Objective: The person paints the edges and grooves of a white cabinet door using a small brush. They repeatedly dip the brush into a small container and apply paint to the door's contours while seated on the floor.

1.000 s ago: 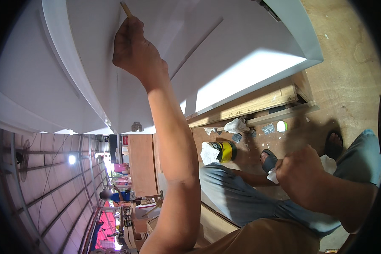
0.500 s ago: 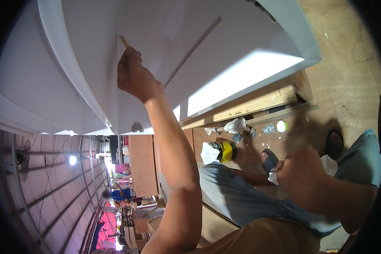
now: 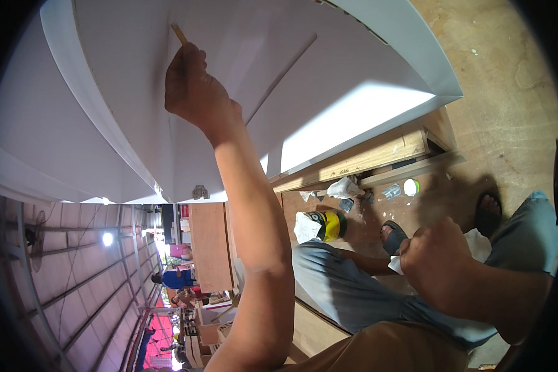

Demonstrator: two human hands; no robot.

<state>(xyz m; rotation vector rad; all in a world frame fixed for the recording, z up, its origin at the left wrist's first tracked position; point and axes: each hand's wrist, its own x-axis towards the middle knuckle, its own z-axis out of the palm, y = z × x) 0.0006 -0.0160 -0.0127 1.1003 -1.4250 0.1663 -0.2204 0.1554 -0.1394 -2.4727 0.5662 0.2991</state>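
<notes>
My left hand (image 3: 195, 87) is raised along the white panel (image 3: 359, 74), closed on a thin tan stick (image 3: 179, 35) whose end is at the panel's inner surface, close to a seam. A narrow groove runs diagonally beside that hand, and a metal hinge (image 3: 200, 191) sits on the panel's lower edge. Down at the right, my right hand (image 3: 434, 260) is closed around crumpled white cloth or paper (image 3: 475, 245), above my jeans; which of the two materials it is, I cannot tell.
A yellow-and-black can (image 3: 332, 225), small white pot (image 3: 411, 187) and scraps (image 3: 343, 187) lie on the plywood floor (image 3: 502, 74) by my sandalled feet and a wooden base (image 3: 366, 156). At left, co-workers (image 3: 175, 279) are among wooden cabinets (image 3: 209, 245) under a roof frame.
My left hand with the stick moved down along the panel, then part of the way back up. The view has shifted slightly. My right hand stays closed on the white material.
</notes>
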